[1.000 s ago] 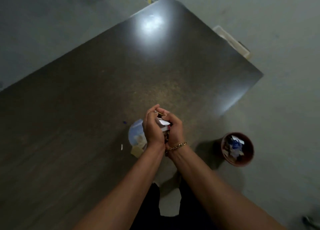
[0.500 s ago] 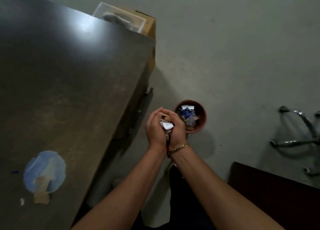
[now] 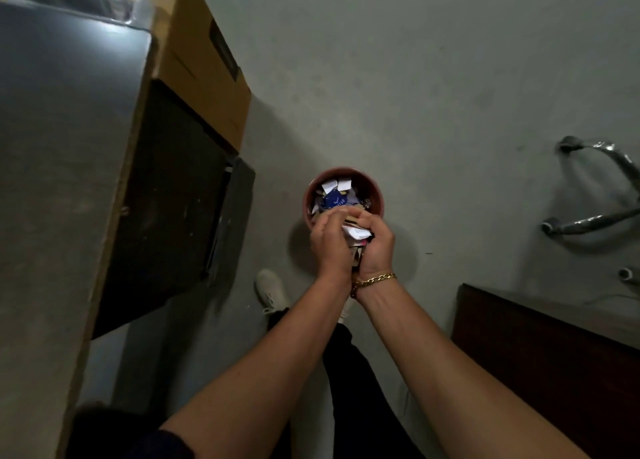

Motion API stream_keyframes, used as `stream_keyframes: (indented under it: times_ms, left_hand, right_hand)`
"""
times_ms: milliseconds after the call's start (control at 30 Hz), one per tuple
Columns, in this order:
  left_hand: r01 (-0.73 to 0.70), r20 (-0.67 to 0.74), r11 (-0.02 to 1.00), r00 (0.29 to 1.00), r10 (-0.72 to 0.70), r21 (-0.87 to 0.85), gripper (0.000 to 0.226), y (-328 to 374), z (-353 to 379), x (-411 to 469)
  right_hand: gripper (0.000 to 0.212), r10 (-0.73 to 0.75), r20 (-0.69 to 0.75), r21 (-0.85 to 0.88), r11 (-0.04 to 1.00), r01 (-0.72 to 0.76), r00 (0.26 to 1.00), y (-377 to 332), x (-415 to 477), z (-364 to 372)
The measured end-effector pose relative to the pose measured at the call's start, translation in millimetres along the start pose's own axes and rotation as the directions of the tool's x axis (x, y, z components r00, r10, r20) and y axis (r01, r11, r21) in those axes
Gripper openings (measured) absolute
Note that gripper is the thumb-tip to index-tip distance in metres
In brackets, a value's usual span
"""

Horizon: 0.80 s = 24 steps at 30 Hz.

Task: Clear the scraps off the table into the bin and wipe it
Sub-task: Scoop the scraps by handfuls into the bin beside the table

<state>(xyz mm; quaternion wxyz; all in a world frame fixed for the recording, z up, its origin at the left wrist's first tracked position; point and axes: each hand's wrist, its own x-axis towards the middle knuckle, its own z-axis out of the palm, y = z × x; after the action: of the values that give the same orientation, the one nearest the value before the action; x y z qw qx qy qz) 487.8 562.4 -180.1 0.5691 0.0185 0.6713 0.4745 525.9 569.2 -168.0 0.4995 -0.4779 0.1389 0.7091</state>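
Scraps [image 3: 357, 232] of white paper and brown card sit bunched between both cupped hands, directly above the near rim of the bin [image 3: 344, 170]. The left hand [image 3: 329, 242] and right hand [image 3: 380, 247] curl around the bundle from either side, heels close together, probably so that no small piece slips out before the drop. The bin is round, reddish-brown and smooth-walled. It stands on the grey floor [image 3: 450, 77] beside the table [image 3: 52, 199] and holds more crumpled pieces, white, tan and one glossy blue. The table top looks hard, dull and speckled. A gold chain bracelet [image 3: 375, 280] circles the right wrist. Letting go seems the next step, with wiping to follow.
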Motion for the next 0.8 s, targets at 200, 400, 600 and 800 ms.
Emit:
stream_keyframes:
  times_ms: [200,400,600,800]
  left_hand:
    - [0.047,0.046,0.995,0.998,-0.051,0.085,0.017,-34.0,17.6,64.4]
    - [0.126,0.106,0.985,0.985,-0.138,0.114,0.026,-88.9,26.8,164.0]
    - [0.222,0.092,0.974,0.970,-0.226,0.052,0.046,-139.5,25.9,252.2]
    - [0.268,0.171,0.962,0.946,-0.274,0.060,0.060,-176.9,24.5,304.2]
  right_hand:
    - [0.032,-0.012,-0.063,0.102,0.995,0.018,0.998,-5.5,62.0,-17.2]
    - [0.034,-0.122,-0.162,-0.054,0.992,0.114,0.979,4.2,158.9,-46.6]
    - [0.041,-0.151,-0.220,-0.151,0.981,0.120,0.964,26.8,252.2,-84.0]
    - [0.026,-0.181,-0.321,-0.173,0.976,0.130,0.930,42.4,318.9,-113.7]
